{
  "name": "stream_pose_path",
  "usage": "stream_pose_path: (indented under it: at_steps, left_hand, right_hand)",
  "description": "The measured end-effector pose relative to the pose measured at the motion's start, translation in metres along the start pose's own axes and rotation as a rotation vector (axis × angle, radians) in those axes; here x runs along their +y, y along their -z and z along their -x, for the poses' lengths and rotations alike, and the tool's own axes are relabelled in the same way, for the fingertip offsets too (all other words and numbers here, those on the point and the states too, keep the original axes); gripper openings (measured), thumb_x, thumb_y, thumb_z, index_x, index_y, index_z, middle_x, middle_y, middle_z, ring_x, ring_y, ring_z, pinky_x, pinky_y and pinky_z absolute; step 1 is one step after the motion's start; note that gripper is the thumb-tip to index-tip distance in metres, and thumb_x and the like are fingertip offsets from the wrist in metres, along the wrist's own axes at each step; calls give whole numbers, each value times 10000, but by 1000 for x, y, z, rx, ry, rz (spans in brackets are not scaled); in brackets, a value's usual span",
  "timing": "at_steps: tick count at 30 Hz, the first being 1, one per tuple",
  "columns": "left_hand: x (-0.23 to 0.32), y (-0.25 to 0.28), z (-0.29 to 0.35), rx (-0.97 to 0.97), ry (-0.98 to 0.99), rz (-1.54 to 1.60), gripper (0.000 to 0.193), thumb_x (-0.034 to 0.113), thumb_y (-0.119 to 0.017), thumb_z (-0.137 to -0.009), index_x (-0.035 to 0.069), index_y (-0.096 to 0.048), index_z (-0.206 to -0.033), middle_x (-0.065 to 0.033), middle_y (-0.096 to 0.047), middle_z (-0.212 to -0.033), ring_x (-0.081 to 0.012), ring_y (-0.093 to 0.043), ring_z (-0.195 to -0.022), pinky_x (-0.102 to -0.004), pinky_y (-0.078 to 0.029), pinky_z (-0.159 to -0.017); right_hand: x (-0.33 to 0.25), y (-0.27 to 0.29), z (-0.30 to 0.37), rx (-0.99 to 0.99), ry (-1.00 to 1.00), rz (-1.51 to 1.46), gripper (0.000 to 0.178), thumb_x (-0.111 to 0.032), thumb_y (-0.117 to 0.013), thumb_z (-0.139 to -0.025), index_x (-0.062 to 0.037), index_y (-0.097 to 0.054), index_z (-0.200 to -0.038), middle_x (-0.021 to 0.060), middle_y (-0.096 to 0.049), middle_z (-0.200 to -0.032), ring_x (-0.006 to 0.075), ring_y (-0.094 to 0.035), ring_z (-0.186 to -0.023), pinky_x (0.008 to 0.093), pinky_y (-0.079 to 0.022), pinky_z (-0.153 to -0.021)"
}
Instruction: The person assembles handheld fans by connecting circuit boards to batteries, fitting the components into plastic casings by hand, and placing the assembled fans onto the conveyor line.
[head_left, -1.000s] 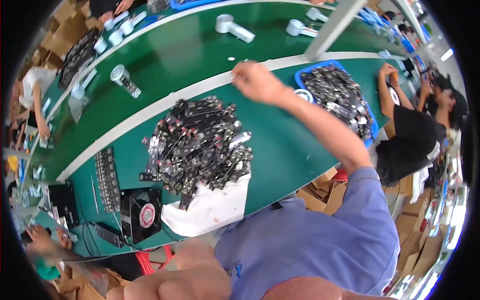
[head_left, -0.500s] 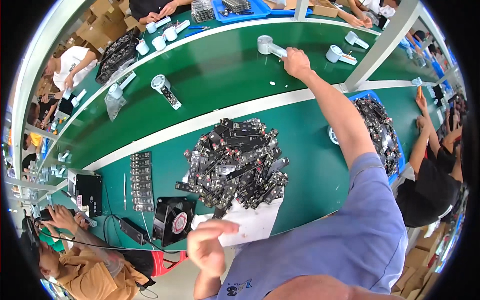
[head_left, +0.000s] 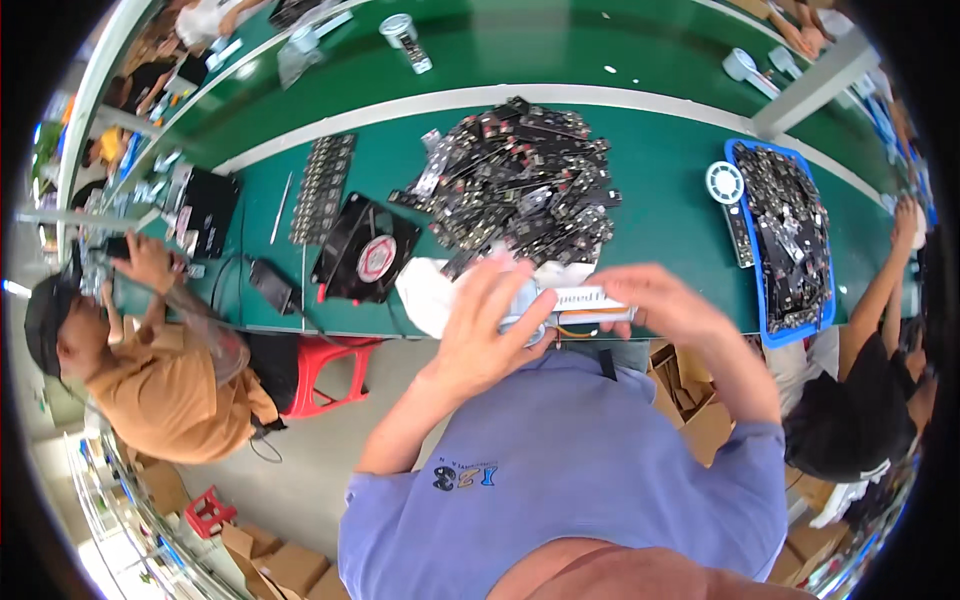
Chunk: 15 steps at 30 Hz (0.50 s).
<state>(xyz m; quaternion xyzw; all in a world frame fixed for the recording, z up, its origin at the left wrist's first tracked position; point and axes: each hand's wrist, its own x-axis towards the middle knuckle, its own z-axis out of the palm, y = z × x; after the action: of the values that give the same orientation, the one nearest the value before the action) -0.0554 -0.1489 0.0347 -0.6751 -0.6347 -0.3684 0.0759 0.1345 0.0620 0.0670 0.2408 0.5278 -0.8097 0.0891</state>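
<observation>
Close to my body, at the table's front edge, I hold a pale handheld fan [head_left: 583, 297] lying sideways. My left hand [head_left: 478, 330] grips its round head, with the fingers partly hiding it. On the other end, my right hand [head_left: 672, 302] has its fingers closed around the handle. An orange wire shows along the handle's lower side. Just beyond my hands lies a heap of black circuit boards [head_left: 525, 190], partly on a white sheet [head_left: 425, 295].
A black square cooling fan [head_left: 350, 245] and a row of boards [head_left: 325, 185] lie left of the heap. At right, another handheld fan [head_left: 725, 184] sits against a blue tray [head_left: 768, 325] of boards. A seated co-worker [head_left: 165, 385] is at left; a metal post [head_left: 815, 88] stands far right.
My right hand has come back from the far green surface with the handheld fan. My left hand, raised apart before, has joined it on the fan's head. The view has shifted toward my body.
</observation>
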Motion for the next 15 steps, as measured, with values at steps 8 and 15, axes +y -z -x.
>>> stream_pose_path:
  at_steps: [8, 15]
  left_hand:
    - [-6, -3, 26, -184, -16, 68, 546, 171, -858, -819, 55, -642, -1307, -141, -590, -1305, -372, -572, -1275, -500, -518, -1065]
    - [-2, -6, 19, -152, 169, 35, 570, 194, -822, -863, 60, -607, -1373, -153, -576, -1393, -367, -538, -1339, -480, -476, -1104]
  right_hand:
    - [-44, -44, -38, 190, 660, 908, 181, -109, -676, -995, 25, -730, -1103, 160, -702, -950, 279, -675, -803, 381, -540, -736]
    - [-55, -93, -213, 155, 812, 1319, 171, -130, -720, -920, 24, -721, -994, 204, -705, -987, 405, -693, -968, 499, -567, -855]
